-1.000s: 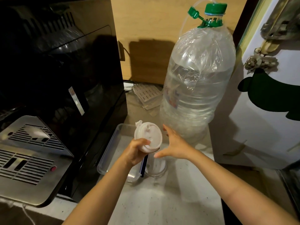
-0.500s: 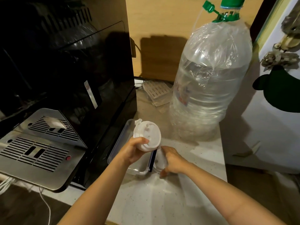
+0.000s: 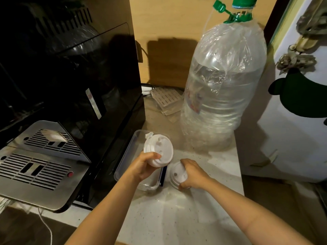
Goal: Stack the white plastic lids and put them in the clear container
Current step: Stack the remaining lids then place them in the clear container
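While the left hand [image 3: 144, 165] grips a short stack of round white plastic cup lids [image 3: 158, 150], tilted and held above the shallow clear rectangular plastic container [image 3: 123, 167], the right hand [image 3: 192, 174] is closed over another round white plastic lid [image 3: 177, 175] on the pale speckled countertop [image 3: 177, 218], just right of the container.

Progress, judged: partial. Several lids appear nested in the left-hand stack; exact count cannot be told. The counter lid is grasped but not yet joined to the stack. Nothing placed in the container yet, as far as visible.

Remaining: add this lid, then lower the stack into the container.

Containers: clear container sits against the black coffee machine [image 3: 70, 76]; its visible part looks empty, near end hidden by the left hand. Large clear plastic water bottle with green cap [image 3: 224, 85] stands behind, bag-covered, partly filled.
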A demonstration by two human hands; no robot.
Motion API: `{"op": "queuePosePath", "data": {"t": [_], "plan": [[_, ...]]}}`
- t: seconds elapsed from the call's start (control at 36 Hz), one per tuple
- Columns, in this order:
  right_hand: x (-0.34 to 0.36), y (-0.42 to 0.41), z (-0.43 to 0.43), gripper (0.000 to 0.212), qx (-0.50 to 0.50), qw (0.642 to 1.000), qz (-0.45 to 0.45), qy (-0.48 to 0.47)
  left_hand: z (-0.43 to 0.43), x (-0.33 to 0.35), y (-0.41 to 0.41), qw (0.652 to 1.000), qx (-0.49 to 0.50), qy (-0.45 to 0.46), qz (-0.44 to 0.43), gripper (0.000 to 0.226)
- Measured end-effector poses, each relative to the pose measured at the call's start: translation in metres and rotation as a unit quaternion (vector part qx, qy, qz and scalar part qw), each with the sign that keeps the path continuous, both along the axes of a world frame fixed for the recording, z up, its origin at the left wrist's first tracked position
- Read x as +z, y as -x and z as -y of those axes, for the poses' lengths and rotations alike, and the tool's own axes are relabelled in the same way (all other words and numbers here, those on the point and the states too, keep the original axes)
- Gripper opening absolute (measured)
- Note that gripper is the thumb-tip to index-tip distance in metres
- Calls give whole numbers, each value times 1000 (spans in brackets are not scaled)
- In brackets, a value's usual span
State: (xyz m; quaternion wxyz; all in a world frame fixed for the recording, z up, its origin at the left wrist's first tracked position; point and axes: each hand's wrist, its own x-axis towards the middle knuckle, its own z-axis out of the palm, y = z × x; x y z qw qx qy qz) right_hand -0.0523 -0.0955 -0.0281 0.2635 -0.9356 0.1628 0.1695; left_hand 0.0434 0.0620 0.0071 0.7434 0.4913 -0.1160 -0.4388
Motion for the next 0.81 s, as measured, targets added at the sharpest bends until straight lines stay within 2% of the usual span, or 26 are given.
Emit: {"op": "queuePosePath", "data": {"t": [0.31,0.42,0.53,0.67,0.81], "plan": [[44,14,43,102,-109,991,75,-2,26,3,4,1000,-16,-2,-5,67],[71,16,53,95,-164,976,138,-23,36,4,5,1000,-22,-10,-4,69],[97,19,56,94,-217,953,198,-73,45,7,6,999,-24,10,-42,63],[116,18,44,93,-247,930,243,-126,53,14,8,998,-31,37,-49,81],[121,9,18,90,-242,920,263,-162,63,24,13,992,-82,90,-22,87]]}}
